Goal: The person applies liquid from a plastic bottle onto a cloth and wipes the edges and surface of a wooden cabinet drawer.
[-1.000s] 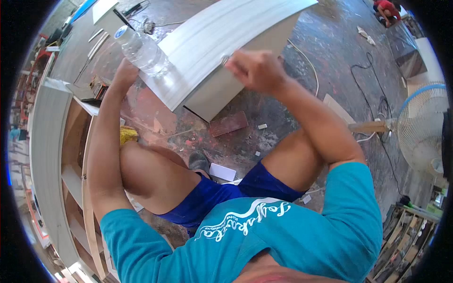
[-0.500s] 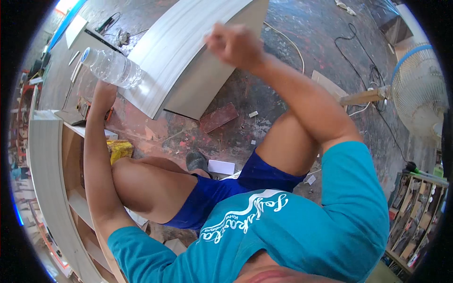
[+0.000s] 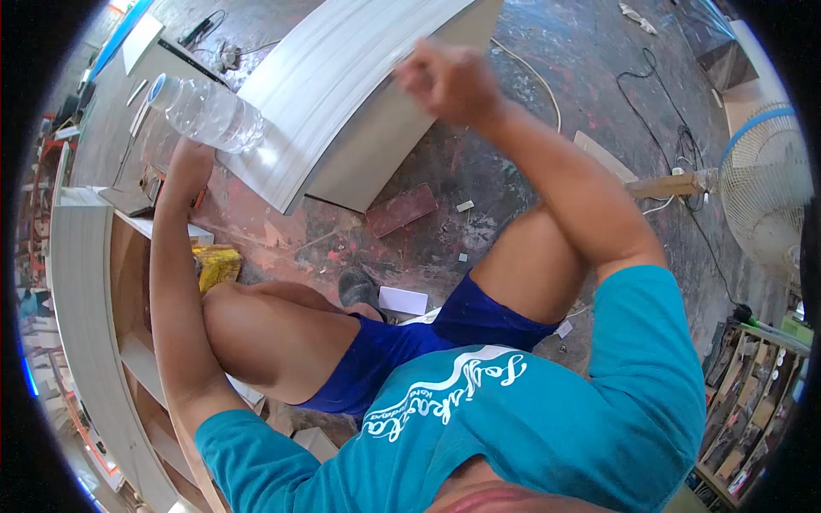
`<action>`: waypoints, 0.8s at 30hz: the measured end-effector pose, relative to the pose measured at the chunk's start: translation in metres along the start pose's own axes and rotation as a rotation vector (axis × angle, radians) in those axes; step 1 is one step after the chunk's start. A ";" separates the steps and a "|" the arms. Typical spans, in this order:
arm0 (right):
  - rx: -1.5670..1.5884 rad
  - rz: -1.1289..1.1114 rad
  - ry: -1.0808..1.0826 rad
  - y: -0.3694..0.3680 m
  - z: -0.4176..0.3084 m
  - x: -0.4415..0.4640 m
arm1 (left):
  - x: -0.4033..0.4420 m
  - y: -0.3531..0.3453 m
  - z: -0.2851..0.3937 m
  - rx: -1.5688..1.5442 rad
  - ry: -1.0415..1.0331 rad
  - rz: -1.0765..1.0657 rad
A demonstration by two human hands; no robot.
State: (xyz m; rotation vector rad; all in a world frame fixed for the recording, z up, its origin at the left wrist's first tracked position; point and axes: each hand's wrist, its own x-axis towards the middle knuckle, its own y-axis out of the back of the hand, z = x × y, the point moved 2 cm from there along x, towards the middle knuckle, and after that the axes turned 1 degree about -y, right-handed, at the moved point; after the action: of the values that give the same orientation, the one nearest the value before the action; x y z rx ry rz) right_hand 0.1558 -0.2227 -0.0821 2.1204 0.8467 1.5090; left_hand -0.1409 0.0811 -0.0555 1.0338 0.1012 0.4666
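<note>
A pale wood-grain panel piece point(image 3: 316, 81), with a curved top face and a grey side, lies on the floor ahead. A clear plastic bottle point(image 3: 214, 118) with a blue-and-white cap stands at its left part. My left hand point(image 3: 193, 158) is beside the panel's left edge, just below the bottle in view; its fingers are hidden. Over the panel's right edge is my right hand point(image 3: 449, 81), fingers curled closed and blurred; anything between them is too small to make out.
A reddish block point(image 3: 402, 211) lies on the stained floor near a white rectangular piece point(image 3: 403, 300). At right are a fan point(image 3: 765, 192), cables point(image 3: 676, 145) and a rack of offcuts point(image 3: 748, 410). An open shelf unit point(image 3: 85, 282) and yellow bundle point(image 3: 217, 265) are at left.
The view has shifted, so the panel and bottle appear farther left and higher. My right hand has moved farther along the panel's edge, away from its near corner. My left hand stays near the bottle.
</note>
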 end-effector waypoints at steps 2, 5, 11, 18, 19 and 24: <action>-0.034 0.156 -0.196 0.005 0.039 0.003 | 0.001 -0.001 0.001 0.042 -0.046 0.016; 0.004 0.117 -0.217 -0.005 0.022 0.000 | 0.004 -0.001 0.004 0.110 -0.078 0.055; 0.024 -0.206 0.004 -0.005 -0.066 -0.002 | 0.002 0.000 -0.012 0.042 -0.074 0.000; -0.087 -0.121 -0.450 -0.005 0.006 0.005 | -0.003 -0.002 0.002 -0.119 0.025 0.069; -0.096 -0.174 -0.414 -0.003 -0.011 0.008 | 0.008 -0.012 -0.026 0.001 0.099 0.029; 0.027 -0.227 -0.083 -0.010 -0.063 -0.004 | 0.002 0.002 -0.017 0.364 -0.155 -0.140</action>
State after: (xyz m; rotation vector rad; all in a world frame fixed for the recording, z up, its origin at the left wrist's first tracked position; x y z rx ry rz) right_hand 0.0927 -0.2196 -0.0702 2.0125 1.0437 1.2923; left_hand -0.1449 0.0964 -0.0622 1.4063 0.1221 0.2424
